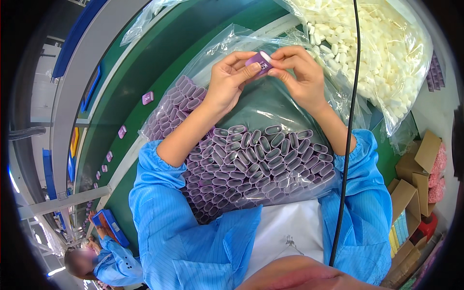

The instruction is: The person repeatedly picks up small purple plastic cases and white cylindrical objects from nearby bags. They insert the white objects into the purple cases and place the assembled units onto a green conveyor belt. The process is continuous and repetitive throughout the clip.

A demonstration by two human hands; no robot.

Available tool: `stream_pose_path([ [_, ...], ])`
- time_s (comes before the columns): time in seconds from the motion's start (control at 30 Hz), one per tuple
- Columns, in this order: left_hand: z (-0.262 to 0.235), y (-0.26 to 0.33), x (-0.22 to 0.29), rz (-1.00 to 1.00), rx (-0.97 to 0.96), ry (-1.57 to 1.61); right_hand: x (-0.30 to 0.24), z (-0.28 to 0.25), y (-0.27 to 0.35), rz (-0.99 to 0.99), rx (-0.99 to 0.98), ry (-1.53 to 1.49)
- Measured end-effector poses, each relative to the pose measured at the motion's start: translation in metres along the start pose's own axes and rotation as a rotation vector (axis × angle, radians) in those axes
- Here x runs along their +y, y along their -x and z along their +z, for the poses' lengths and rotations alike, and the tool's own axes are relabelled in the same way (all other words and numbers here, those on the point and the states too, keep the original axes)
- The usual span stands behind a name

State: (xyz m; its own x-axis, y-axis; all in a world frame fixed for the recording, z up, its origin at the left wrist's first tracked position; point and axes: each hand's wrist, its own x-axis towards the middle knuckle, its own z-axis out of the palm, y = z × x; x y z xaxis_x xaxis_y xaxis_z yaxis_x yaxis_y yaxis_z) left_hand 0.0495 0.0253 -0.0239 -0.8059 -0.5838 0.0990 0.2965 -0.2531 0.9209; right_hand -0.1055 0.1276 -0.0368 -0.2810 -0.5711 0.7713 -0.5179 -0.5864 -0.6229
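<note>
**Both hands pinching one purple cap over the bag of sleeves**

Blue sleeves [193,232] sit closest to the lens, forearms running up and away toward the clear bag of purple sleeves [261,164], which I'll use as the landmark. Far left of that bag, a few loose purple pieces [148,97] lie strung along the green conveyor belt [145,63], well apart from the hands. Just above the bag, the left hand [227,82] has thumb and fingers closed on the near end of the purple cap [261,61]. Its long axis tilts up to the right, and the right hand [297,72] pinches the white-faced far end. Both hands touch it, neither is nearer. Open room lies below them, over the bag's dark middle. Right of the bag bulges a big bag of white plugs [382,53], crowding that side, and a black cable [349,135] hangs down past the right wrist.
</note>
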Motion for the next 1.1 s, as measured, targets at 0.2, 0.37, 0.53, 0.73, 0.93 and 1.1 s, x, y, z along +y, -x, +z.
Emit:
stream_pose_path([
  [0.2, -0.001, -0.005, 0.008, 0.048, -0.048, -0.158, -0.003, 0.0, -0.002, 0.001, -0.026, 0.005],
  [0.37, -0.002, -0.01, 0.014, 0.01, 0.022, -0.2, -0.004, -0.001, -0.002, 0.013, 0.01, -0.025],
  [0.53, -0.083, -0.027, 0.077, 0.027, 0.26, -0.832, 0.024, -0.06, -0.026, 0.175, 0.154, 0.44],
  [0.73, -0.226, -0.015, 0.095, -0.411, 0.305, -1.327, 0.071, -0.126, -0.01, 0.457, -0.392, 0.895],
  [0.93, -0.119, 0.001, 0.089, 0.255, 0.061, -1.798, 0.07, -0.121, -0.014, 0.502, -0.482, 0.918],
  [1.1, -0.05, 0.024, 0.072, 0.136, -0.705, -1.676, 0.059, -0.112, -0.014, 0.369, -0.314, 0.934],
])
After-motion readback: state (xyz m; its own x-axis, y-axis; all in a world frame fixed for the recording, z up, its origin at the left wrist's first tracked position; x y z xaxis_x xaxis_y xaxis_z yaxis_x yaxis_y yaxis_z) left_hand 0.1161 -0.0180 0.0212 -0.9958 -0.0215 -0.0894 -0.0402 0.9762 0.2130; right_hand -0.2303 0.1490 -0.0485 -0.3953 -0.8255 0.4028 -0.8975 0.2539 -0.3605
